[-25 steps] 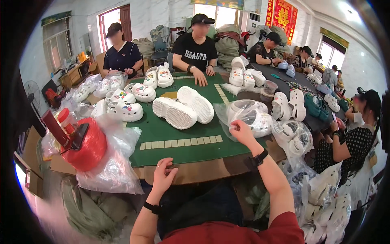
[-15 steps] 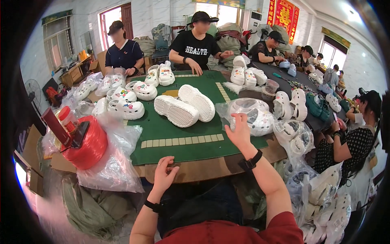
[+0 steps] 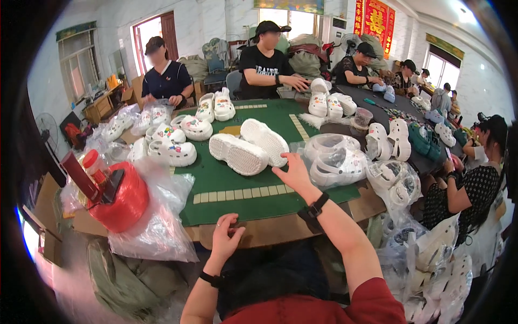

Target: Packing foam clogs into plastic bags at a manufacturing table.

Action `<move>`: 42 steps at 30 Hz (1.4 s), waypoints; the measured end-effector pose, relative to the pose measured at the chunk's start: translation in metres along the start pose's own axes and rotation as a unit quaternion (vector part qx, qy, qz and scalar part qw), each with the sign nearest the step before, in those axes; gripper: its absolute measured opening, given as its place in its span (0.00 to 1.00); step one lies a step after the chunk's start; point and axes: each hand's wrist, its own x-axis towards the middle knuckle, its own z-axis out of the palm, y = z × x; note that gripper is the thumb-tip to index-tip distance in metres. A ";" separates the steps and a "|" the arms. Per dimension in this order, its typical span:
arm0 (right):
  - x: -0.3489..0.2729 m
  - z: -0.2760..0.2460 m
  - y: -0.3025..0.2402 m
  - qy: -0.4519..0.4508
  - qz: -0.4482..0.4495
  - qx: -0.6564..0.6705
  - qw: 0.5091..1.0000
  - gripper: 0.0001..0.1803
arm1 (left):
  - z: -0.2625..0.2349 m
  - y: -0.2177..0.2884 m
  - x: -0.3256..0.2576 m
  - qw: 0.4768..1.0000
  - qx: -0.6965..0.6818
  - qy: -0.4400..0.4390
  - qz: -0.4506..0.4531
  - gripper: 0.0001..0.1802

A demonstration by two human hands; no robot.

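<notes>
Two white clogs (image 3: 239, 155): laid soles up near the middle of the green mat (image 3: 253, 209), side by side at a slant, the textured soles exposed
Right hand (image 3: 294, 175): held open, thumb and fingers parted, placed at the near right end of the clogs; whether the sole is touched by a fingertip cannot be told; nothing is seen gripped
Left hand (image 3: 225, 238): held well apart from the right hand, at the near table edge (image 3: 270, 233), fingers loosely curled; nothing is seen gripped
Wrists: black bands (image 3: 314, 207) are worn on both
Mat, near side: a row of pale tiles (image 3: 243, 193) is set below the clogs
Right of mat centre: bagged clogs (image 3: 339, 168) are placed beside the right hand, covered by clear film
Left of mat centre: charm-studded clogs (image 3: 174, 153) are grouped
Near left corner: a red twine roll (image 3: 127, 195) is flanked by clear plastic sheets (image 3: 156, 232)
Dark table at right: unbagged white clogs (image 3: 399, 139) and dark green clogs (image 3: 424, 141) are set out
Far side: a co-worker in a black shirt (image 3: 264, 67) and a co-worker in a navy shirt (image 3: 168, 78) are seen, dark caps worn by both
</notes>
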 end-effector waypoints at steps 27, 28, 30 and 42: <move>-0.053 -0.063 0.066 0.165 -0.086 0.005 0.982 0.06 | 0.003 -0.009 -0.001 1.000 -0.010 -0.004 -0.005 0.22; -0.063 -0.063 0.048 0.164 -0.069 0.075 0.981 0.07 | 0.000 -0.012 -0.003 1.000 -0.003 -0.002 -0.002 0.22; -0.093 -0.072 0.035 0.171 -0.053 0.114 0.977 0.08 | 0.000 -0.008 -0.001 1.000 -0.017 -0.006 -0.011 0.22; -0.171 -0.075 -0.017 0.016 -0.097 0.402 0.911 0.10 | 0.036 0.067 0.000 0.984 0.093 -0.089 0.122 0.54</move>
